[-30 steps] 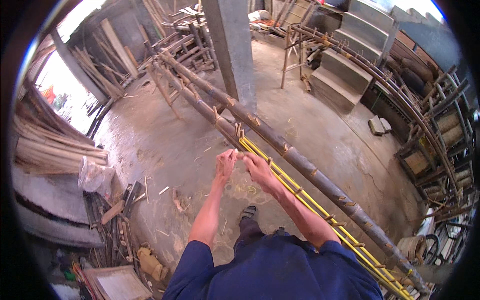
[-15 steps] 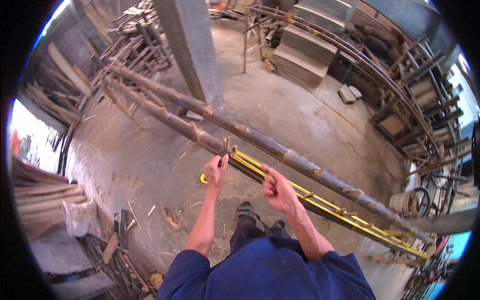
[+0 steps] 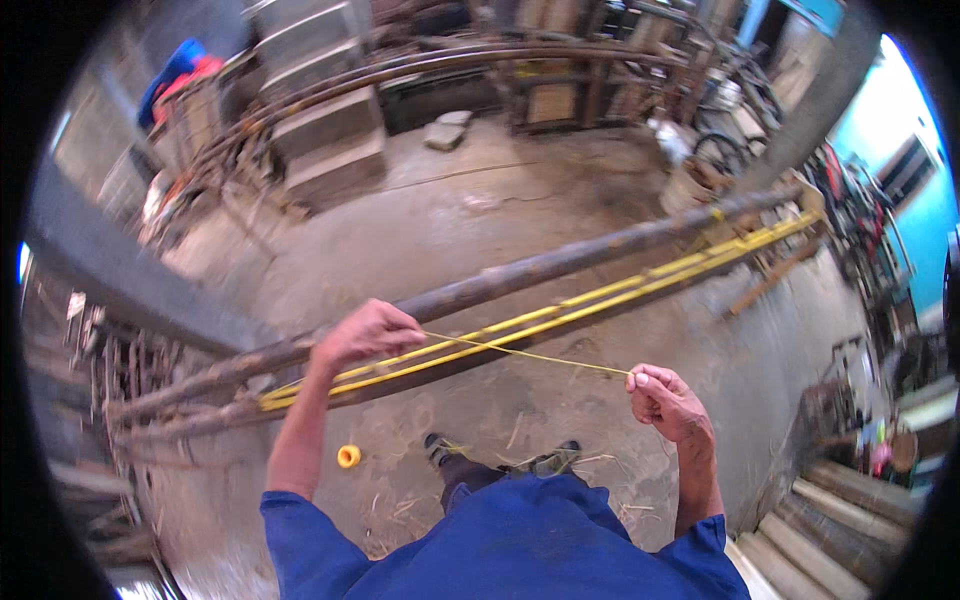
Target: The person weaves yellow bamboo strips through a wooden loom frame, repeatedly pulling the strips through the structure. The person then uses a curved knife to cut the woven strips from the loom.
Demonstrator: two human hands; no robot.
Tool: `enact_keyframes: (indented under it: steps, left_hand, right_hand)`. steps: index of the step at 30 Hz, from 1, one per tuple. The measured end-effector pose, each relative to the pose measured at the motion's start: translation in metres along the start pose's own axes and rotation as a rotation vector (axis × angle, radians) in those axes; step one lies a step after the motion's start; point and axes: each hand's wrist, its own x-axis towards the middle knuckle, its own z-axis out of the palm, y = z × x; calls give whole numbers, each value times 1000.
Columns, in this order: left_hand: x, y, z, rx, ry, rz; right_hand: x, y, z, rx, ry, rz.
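A thin yellow cord (image 3: 520,352) is stretched between my hands, sloping down slightly to the right. My left hand (image 3: 365,335) pinches its left end, in front of a long pole (image 3: 560,265). To the right and lower, my right hand (image 3: 672,408) is closed on the other end, above the floor. Behind the cord, long yellow strands (image 3: 650,288) run along the nearer of two parallel poles. These strands reach from beside my left forearm to the poles' far right end. On the floor near my left forearm lies a small yellow roll (image 3: 348,456).
A concrete pillar (image 3: 150,270) stands at left. Concrete steps (image 3: 330,135) and a pale stone block (image 3: 446,131) are at the back. A white bucket (image 3: 690,185) stands near the poles' right end. Stacked poles (image 3: 850,510) lie at lower right; straw bits litter the floor by my feet.
The view has turned to the right. My hands have moved apart from the strands at the pole, and a thin cord now spans the gap between them.
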Motion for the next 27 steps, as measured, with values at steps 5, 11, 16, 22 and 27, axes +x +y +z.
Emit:
enact_keyframes:
  steps: [5, 11, 16, 22, 27]
  left_hand:
    - [131, 78, 16, 221, -167, -37]
    - [272, 133, 56, 372, 29, 47]
    - [369, 186, 100, 300, -94, 39]
    - [501, 258, 167, 275, -209, 102]
    - [581, 314, 223, 134, -281, 40]
  right_hand:
    - [-82, -14, -139, -267, 187, -7]
    - [-132, -48, -274, -223, 364, -90]
    - [-142, -90, -399, -454, 544, -105]
    - [-120, -150, -587, -830, 740, -222]
    - [-89, -197, -718, -961, 784, -252]
